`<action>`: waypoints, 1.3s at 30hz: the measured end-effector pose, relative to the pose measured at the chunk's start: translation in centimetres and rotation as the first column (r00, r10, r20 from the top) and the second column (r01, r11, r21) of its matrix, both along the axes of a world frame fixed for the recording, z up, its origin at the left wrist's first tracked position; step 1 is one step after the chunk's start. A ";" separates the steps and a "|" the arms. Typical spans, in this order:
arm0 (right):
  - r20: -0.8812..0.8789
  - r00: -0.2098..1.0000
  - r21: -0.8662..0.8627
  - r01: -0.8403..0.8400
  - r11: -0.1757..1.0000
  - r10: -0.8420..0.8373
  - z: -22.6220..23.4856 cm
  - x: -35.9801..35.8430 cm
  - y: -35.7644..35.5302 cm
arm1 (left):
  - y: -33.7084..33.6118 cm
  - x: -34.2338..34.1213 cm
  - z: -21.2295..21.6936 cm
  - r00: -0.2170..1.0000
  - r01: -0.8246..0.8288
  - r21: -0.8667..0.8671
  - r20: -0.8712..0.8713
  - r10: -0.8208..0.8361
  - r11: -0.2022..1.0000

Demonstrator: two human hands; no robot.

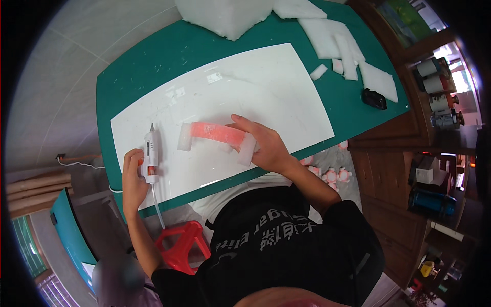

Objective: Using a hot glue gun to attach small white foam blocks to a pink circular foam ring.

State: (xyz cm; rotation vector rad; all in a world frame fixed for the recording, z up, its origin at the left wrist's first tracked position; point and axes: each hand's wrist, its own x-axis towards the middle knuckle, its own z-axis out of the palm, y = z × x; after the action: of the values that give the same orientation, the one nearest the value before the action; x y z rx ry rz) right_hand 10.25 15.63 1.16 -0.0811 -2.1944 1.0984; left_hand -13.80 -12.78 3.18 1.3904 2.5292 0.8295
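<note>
In my left hand [134,176] is a white hot glue gun [150,152], its nozzle pointing away from me. My fingers curl by its orange trigger, and a clear glue stick [158,207] pokes out of the back. My right hand [268,147] grips one end of a curved pink foam strip [217,133]. Whitish foam blocks are at both ends of the strip, the left block [184,137] standing free of my fingers. Part of the right end is hidden by my thumb and fingers.
Beneath my hands a glossy white board [245,77] covers much of the green table [123,77]. White foam sheets [319,38], a large foam block [225,15] and a black object [374,99] sit toward the back. A red stool [186,245] stands below; several pink-and-white pieces [331,175] lie lower right.
</note>
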 end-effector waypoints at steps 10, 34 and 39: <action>0.090 0.995 -0.068 -0.028 0.997 0.034 0.1 0.4 0.5 | -0.7 0.1 5.1 0.995 0.082 -0.230 -0.036 -0.092 0.970; 0.250 0.963 -0.149 0.145 0.978 -0.105 2.8 4.3 10.7 | 11.8 8.0 6.9 0.929 0.341 0.143 0.102 -0.356 0.929; 0.145 0.788 0.442 0.490 0.752 -0.599 0.3 5.6 17.7 | 12.2 8.4 6.7 0.945 0.315 0.128 0.052 -0.323 0.941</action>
State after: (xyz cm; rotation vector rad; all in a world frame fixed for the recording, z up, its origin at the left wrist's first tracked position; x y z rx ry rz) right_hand 15.90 33.30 1.45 -0.7084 -2.3576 0.3231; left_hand -5.38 -0.55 9.90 1.7135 2.1486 0.9557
